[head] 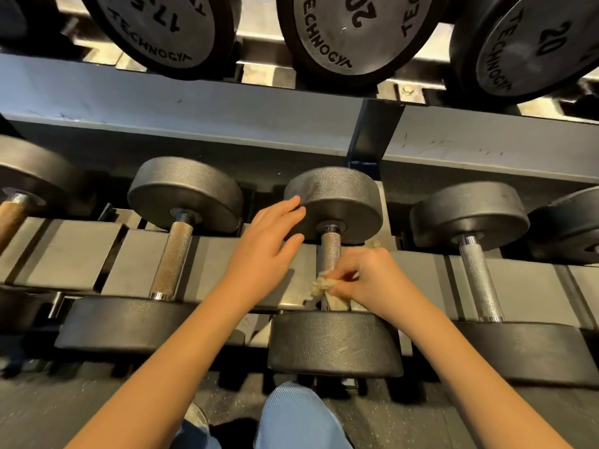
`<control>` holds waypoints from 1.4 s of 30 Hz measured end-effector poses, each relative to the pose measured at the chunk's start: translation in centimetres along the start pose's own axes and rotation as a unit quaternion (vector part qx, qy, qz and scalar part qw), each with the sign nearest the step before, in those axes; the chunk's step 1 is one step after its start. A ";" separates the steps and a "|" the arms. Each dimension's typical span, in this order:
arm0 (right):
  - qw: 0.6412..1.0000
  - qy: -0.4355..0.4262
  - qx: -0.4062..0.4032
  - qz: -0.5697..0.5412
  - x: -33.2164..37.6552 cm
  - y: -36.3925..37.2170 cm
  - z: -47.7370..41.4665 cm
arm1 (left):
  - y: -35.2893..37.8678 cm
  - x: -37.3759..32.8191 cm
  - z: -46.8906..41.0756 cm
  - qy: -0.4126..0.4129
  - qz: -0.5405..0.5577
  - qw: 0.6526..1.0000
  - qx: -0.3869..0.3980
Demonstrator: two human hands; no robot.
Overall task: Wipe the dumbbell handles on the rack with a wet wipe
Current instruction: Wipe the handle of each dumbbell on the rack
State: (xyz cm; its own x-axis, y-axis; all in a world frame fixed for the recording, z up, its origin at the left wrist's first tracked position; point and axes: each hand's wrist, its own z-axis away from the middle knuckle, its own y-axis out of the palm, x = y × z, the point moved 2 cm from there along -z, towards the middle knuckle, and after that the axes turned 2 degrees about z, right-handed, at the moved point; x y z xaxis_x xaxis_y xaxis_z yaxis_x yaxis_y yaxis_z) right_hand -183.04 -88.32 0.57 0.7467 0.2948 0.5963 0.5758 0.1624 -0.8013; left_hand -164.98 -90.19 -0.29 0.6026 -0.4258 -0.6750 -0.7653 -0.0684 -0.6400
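grey dumbbell rack [194, 102], lower tier: my left hand [265, 241], fingers straight, is at the far head of the middle dumbbell [337, 202]; my right hand [372, 277] pinches a crumpled wet wipe [321, 285] around its knurled handle [329, 251], near end.

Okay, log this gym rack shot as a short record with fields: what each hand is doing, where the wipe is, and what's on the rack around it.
left hand: fingers straight, reaching to the far head of the middle dumbbell; contact unclear
right hand: pinches the wet wipe
wipe position: crumpled against the near end of the middle handle
left neighbour handle: brownish
right neighbour handle: silver
upper shelf: dumbbells marked 17.5 and 20
rack: grey beams
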 end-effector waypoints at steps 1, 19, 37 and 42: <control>0.999 0.030 -0.005 -0.027 -0.1 -0.1 0.3 | 0.2 0.0 0.7 0.002 -0.003 1.000 -0.021; 0.951 0.182 -0.151 -0.201 1.3 1.4 4.7 | 2.9 -1.9 -0.9 -0.153 0.118 0.980 -0.043; 0.941 0.172 -0.210 -0.204 1.7 1.0 4.9 | 3.8 -2.9 -2.8 -0.176 0.082 0.979 -0.057; 0.949 0.187 -0.192 -0.167 1.6 1.1 4.9 | 3.8 -2.6 -0.6 -0.190 0.033 0.979 0.064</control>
State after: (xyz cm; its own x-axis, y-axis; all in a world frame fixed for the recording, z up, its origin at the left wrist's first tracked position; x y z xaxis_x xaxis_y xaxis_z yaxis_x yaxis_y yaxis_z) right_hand -182.87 -83.04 0.38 0.5257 -0.0791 0.8470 0.8263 -0.1891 -0.5305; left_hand -169.57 -89.90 -0.73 0.6118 -0.0577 -0.7889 -0.7856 0.0730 -0.6145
